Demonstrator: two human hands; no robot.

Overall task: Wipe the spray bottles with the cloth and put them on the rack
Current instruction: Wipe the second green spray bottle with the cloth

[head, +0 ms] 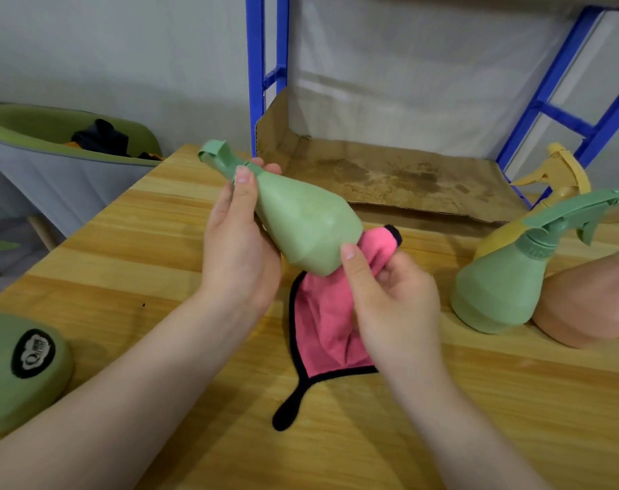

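My left hand (239, 249) grips a green spray bottle (301, 221) near its neck and holds it tilted above the wooden table (159, 263), nozzle pointing up to the left. My right hand (389, 295) holds a pink cloth with black trim (325, 334) bunched against the bottle's base, while the rest of the cloth hangs down onto the table. Three more spray bottles stand at the right: a green one (502, 284), a yellow one (552, 192) behind it, and a pink one (590, 305) at the frame's edge.
A blue metal rack (265, 76) stands behind the table, its low shelf lined with stained cardboard (400, 175). A green pouch with a black logo (18, 369) lies at the table's near left. A green chair (53, 143) with dark items is at far left.
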